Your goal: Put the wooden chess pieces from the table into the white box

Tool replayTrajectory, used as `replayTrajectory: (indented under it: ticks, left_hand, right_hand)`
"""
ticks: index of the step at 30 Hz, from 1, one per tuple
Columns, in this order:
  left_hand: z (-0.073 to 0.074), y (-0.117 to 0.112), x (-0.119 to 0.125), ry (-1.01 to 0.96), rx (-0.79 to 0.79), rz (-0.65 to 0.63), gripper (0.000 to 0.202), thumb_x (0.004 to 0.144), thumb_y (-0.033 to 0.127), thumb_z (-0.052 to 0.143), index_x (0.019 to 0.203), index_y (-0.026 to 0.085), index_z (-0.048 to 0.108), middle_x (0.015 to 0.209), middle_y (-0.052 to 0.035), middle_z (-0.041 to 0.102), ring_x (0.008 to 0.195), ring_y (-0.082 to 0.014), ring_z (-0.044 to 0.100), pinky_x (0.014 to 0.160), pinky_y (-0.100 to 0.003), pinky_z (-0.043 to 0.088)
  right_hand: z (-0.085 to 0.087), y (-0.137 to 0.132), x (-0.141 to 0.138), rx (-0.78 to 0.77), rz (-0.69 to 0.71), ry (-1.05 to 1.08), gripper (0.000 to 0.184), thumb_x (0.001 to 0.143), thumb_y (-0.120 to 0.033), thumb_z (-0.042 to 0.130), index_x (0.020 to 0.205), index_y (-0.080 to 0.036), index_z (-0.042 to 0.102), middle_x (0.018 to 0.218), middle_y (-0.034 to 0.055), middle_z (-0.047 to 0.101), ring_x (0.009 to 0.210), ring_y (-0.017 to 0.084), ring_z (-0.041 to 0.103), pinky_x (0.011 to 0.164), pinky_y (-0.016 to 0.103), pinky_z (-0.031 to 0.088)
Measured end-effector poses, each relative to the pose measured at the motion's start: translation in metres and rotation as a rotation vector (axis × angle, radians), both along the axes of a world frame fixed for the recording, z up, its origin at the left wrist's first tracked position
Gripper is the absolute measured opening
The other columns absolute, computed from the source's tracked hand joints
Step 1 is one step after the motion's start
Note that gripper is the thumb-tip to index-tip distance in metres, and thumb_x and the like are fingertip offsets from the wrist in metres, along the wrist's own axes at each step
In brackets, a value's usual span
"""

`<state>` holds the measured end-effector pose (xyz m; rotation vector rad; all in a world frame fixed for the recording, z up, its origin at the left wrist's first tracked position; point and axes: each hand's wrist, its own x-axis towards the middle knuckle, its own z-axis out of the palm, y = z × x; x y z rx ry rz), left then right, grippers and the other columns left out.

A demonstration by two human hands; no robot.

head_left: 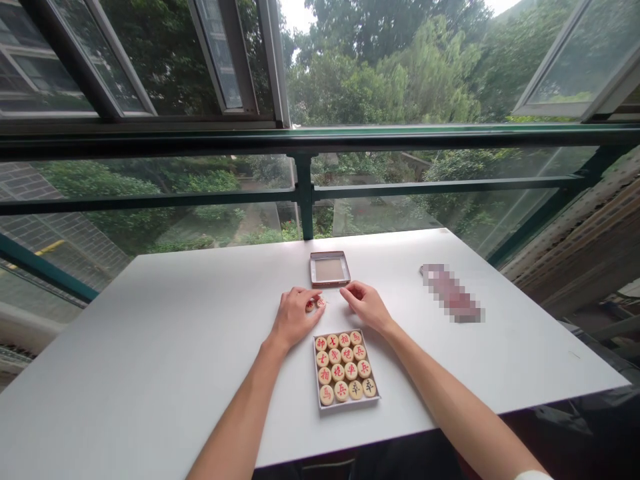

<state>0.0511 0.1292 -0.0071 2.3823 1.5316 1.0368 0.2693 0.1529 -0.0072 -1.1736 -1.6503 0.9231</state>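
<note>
My left hand rests on the white table with thumb and fingers curved round two Chinese chess pieces with red marks. Across from it, my right hand is closed, its fingertips curled together near the thumb; nothing shows between them. Closer to me, between my forearms, lies a shallow square box filled with rows of round wooden chess pieces. Most carry red characters; two in the nearest row have black ones. Just beyond my hands sits an open box lid, hollow side up.
A blurred-out pinkish object lies on the right of the white table. Past the table's far edge stand a green railing with glass panels and open windows, with trees outside.
</note>
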Motion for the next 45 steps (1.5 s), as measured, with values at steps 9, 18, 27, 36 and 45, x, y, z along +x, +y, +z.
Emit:
replayTrajectory:
  ticks: [9, 18, 27, 36, 45]
  left_hand:
    - [0.007, -0.008, 0.013, -0.261, 0.037, -0.105, 0.034, 0.084, 0.017, 0.068, 0.116, 0.024, 0.063, 0.108, -0.0049, 0.07, 0.093, -0.0193, 0.067, 0.08, -0.033, 0.054]
    - [0.01, -0.016, 0.026, -0.402, -0.022, -0.203, 0.02, 0.09, 0.023, 0.065, 0.109, 0.024, 0.07, 0.106, -0.0055, 0.068, 0.089, -0.0168, 0.067, 0.08, -0.031, 0.059]
    - [0.007, -0.015, 0.025, -0.461, -0.101, -0.13, 0.015, 0.088, 0.036, 0.069, 0.095, 0.023, 0.075, 0.093, -0.0036, 0.076, 0.081, -0.0191, 0.07, 0.071, -0.031, 0.058]
    - [0.004, -0.013, 0.031, -0.808, -0.373, -0.097, 0.031, 0.083, 0.045, 0.073, 0.099, 0.018, 0.074, 0.093, -0.0067, 0.078, 0.086, -0.0245, 0.075, 0.072, -0.034, 0.063]
    - [0.007, -0.013, 0.031, -0.876, -0.474, -0.149, 0.036, 0.086, 0.047, 0.069, 0.102, 0.015, 0.07, 0.091, -0.0092, 0.078, 0.088, -0.0271, 0.076, 0.068, -0.034, 0.063]
  right_hand:
    - [0.003, -0.012, 0.002, 0.027, 0.047, -0.025, 0.026, 0.091, -0.044, 0.061, 0.096, -0.02, 0.068, 0.077, 0.0018, 0.069, 0.067, 0.016, 0.063, 0.064, 0.027, 0.05]
    - [0.012, -0.029, -0.004, 0.011, 0.206, 0.066, 0.027, 0.093, -0.044, 0.061, 0.103, -0.02, 0.07, 0.097, 0.0061, 0.074, 0.088, 0.019, 0.07, 0.081, 0.032, 0.055]
    - [0.013, -0.029, -0.003, 0.007, 0.192, 0.061, 0.027, 0.092, -0.043, 0.061, 0.101, -0.02, 0.071, 0.099, 0.0064, 0.074, 0.088, 0.02, 0.07, 0.083, 0.034, 0.055]
    - [0.018, -0.03, -0.003, 0.074, 0.19, 0.079, 0.025, 0.093, -0.04, 0.061, 0.106, -0.021, 0.069, 0.099, 0.0064, 0.074, 0.088, 0.019, 0.07, 0.081, 0.034, 0.055]
    - [0.018, -0.03, -0.003, 0.17, 0.181, 0.042, 0.024, 0.092, -0.036, 0.063, 0.112, -0.024, 0.068, 0.1, 0.0058, 0.071, 0.087, 0.019, 0.067, 0.078, 0.034, 0.055]
